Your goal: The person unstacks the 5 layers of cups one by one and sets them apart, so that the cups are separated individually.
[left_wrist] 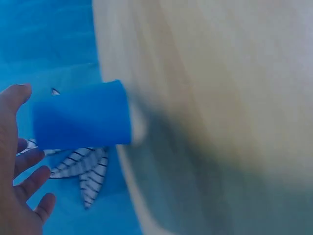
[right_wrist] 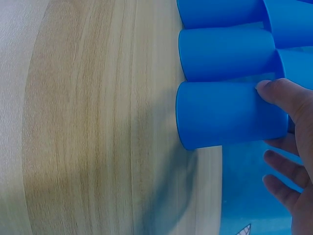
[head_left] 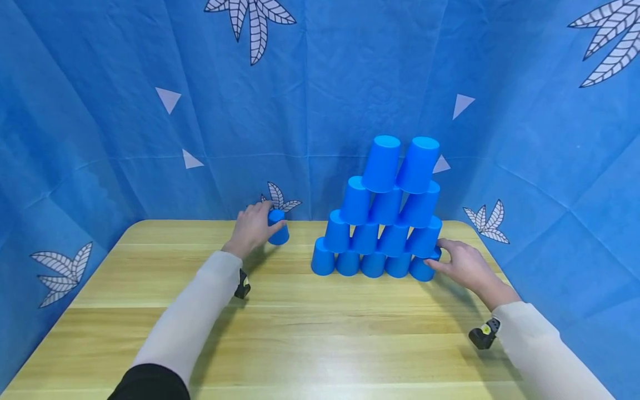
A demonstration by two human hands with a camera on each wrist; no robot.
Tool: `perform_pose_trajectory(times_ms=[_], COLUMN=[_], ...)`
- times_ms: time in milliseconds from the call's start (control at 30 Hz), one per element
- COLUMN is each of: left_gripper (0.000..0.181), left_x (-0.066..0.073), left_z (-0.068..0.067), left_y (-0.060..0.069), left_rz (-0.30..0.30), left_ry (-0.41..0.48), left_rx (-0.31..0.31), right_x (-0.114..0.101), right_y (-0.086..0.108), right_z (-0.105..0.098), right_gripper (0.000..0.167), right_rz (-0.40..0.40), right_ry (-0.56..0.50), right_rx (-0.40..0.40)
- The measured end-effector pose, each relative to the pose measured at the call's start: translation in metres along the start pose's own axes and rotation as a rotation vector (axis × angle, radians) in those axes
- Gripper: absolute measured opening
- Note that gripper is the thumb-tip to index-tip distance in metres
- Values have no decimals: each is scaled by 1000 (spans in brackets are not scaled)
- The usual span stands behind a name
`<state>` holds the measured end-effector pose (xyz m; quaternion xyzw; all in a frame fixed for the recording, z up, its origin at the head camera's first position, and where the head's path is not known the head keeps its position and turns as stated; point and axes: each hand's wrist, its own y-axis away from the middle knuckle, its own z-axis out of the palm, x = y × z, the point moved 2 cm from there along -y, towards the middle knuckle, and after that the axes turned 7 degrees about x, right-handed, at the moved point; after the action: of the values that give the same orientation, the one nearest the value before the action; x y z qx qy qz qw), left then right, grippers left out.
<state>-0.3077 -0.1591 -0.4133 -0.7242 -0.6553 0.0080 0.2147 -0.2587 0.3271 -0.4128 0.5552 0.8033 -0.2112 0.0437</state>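
Observation:
A lone blue cup [head_left: 280, 235] stands upside down near the table's back edge. Around it, apart from its wall, my left hand [head_left: 251, 229] has thumb and fingers spread; a gap shows beside the cup [left_wrist: 83, 116] in the left wrist view. To the right rises a pyramid-like stack of upside-down blue cups [head_left: 373, 239], with two cups [head_left: 419, 166] on top. My right hand [head_left: 465, 265] pinches the bottom row's rightmost cup [right_wrist: 225, 115], thumb on its near side and index finger behind. The other right fingers hang off the cup.
The stack stands on a light wooden table [head_left: 320, 333]. Behind and beside it hangs a blue cloth [head_left: 310, 100] with white leaf prints, close to the back edge. Each wrist wears a small black camera [head_left: 484, 334].

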Motion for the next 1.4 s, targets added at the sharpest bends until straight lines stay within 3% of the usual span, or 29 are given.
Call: perform_pose_trajectory(times_ms=[133, 300, 800, 967, 1200, 1400], left_gripper=[75, 69, 60, 59, 63, 66], left_x=[14, 41, 152, 175, 198, 213], left_z=[-16, -40, -115, -130, -143, -148], left_y=[-3, -6, -6, -9, -13, -18], left_rz=[38, 90, 307, 359, 364, 370], left_ry=[10, 52, 247, 281, 282, 259], left_rx=[44, 92, 215, 245, 235, 209], right_x=[0, 1, 3, 2, 0, -4], right_y=[-1, -1, 3, 1, -2, 3], right_z=[0, 0, 3, 2, -2, -6], right_gripper=[56, 54, 52, 55, 62, 72], right_rz=[-1, -11, -26, -14, 21, 10], right_ry=[1, -8, -5, -46, -60, -26], right_rx=[-3, 0, 39, 19, -46, 5])
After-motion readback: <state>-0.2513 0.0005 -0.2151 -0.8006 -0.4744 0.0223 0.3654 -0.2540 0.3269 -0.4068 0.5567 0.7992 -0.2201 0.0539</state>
